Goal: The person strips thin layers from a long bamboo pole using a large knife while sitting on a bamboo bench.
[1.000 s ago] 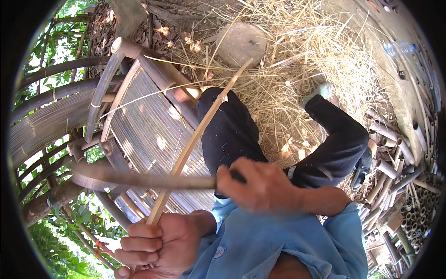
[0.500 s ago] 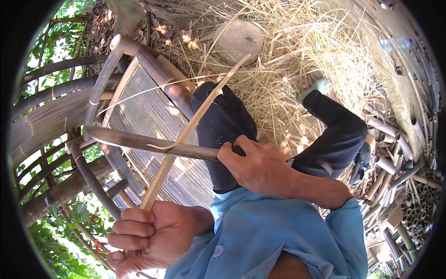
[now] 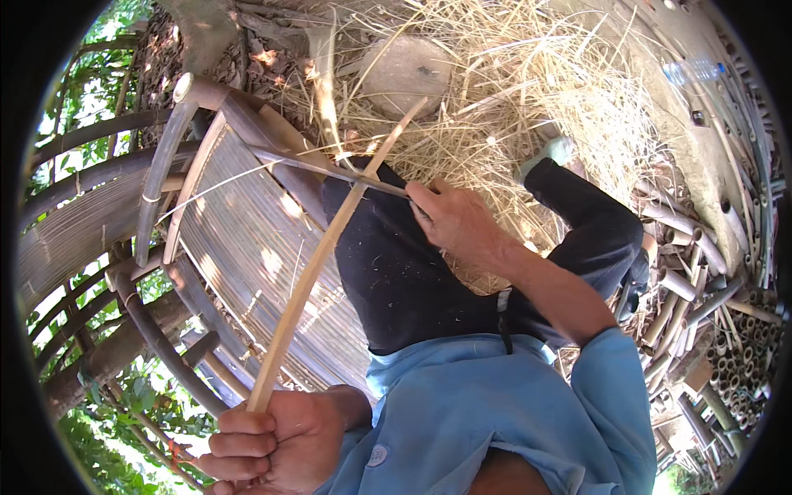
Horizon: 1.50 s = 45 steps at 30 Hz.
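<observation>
your left hand (image 3: 285,441) is curled tightly around the lower end of a pale strip (image 3: 307,289), which in view slants up across the right edge of the slatted chair (image 3: 247,227) and your dark trousers (image 3: 392,285). your right hand (image 3: 462,221) grips a knife (image 3: 326,171), its blade crossing the strip toward the upper end.

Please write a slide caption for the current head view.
Left hand grips a strip; right hand holds a knife across it.
</observation>
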Available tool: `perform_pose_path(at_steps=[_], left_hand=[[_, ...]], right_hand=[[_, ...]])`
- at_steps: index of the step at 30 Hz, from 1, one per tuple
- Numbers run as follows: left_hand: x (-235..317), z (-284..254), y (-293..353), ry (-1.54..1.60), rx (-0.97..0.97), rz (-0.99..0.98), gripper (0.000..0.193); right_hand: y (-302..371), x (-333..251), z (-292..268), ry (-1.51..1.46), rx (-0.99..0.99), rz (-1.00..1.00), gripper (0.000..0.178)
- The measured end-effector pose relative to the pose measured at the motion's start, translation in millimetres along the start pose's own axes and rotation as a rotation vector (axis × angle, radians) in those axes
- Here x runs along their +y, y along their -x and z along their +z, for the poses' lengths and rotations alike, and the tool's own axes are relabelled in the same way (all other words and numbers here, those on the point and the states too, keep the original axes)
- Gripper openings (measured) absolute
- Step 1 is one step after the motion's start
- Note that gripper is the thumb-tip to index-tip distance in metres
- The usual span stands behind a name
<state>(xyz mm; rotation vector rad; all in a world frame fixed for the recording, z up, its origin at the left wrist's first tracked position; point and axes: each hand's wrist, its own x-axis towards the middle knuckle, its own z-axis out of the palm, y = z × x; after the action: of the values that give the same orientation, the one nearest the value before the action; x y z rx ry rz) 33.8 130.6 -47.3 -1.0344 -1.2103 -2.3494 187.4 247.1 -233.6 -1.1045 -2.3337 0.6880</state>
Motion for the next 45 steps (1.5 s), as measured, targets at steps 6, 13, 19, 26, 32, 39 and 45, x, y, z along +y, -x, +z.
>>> perform_pose_path(at_steps=[6, 13, 19, 26, 32, 39, 45], left_hand=[[-8, -10, -5, 0.045, -0.033, -0.014, 0.038], [-11, -6, -7, -0.143, 0.073, 0.027, 0.032], [-14, -1, -13, -0.141, 0.095, 0.107, 0.034], [-22, 6, -23, 0.259, -0.018, 0.015, 0.035], [-25, 13, -37, 0.253, 0.031, -0.012, 0.034], [-14, 12, -35, 0.713, -0.038, -0.284, 0.037], [-10, -5, -24, 0.629, -0.242, -0.226, 0.052]], right_hand=[[24, -39, -13, 0.105, -0.049, -0.248, 0.022], [12, 40, 15, 0.016, -0.221, 0.0, 0.031], [1, 164, 78, 0.023, -0.189, 0.138, 0.022], [48, 292, 126, 0.166, -0.161, 0.549, 0.04], [25, 243, 106, 0.076, -0.251, 0.585, 0.023], [-2, 136, 67, -0.153, -0.189, 0.351, 0.025], [4, 6, 6, -0.129, -0.124, 0.235, 0.021]])
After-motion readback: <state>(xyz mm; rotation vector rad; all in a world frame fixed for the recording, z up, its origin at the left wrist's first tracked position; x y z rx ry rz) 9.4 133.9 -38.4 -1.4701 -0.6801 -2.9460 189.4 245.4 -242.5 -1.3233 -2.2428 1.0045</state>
